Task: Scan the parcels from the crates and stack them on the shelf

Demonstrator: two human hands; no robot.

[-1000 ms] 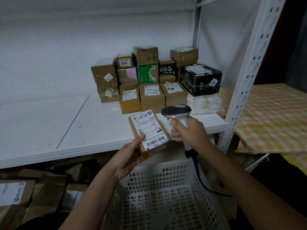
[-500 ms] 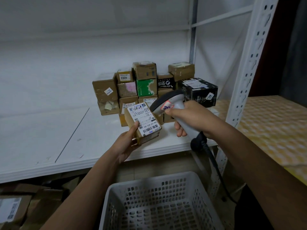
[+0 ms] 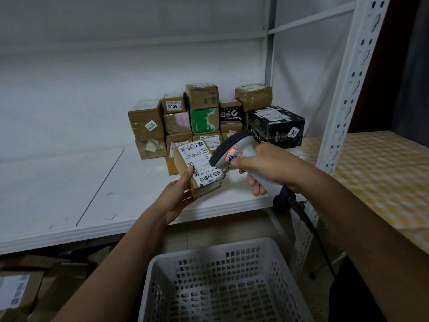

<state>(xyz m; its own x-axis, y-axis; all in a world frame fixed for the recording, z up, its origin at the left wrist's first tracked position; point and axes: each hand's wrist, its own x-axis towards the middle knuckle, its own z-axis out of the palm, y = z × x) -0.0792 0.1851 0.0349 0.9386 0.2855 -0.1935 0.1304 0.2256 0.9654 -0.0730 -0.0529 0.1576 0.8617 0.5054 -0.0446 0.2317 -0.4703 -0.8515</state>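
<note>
From the head camera I see my left hand point(image 3: 178, 194) pinching the small brown parcel point(image 3: 198, 169) by its near corner, thumb on the label, raised over the front edge of the shelf point(image 3: 69, 182), where half a second back it sat lower. My right hand point(image 3: 267, 168) is wrapped around the scanner point(image 3: 234, 154), whose head now tips over the label from 3 o'clock. I judge the scan is underway, stacking next. The stacked parcels point(image 3: 209, 117) sit at 12 o'clock; the scanner covers several. The crate point(image 3: 222, 282) at 6 o'clock is cut off below, its floor hard to read. I see no beam.
</note>
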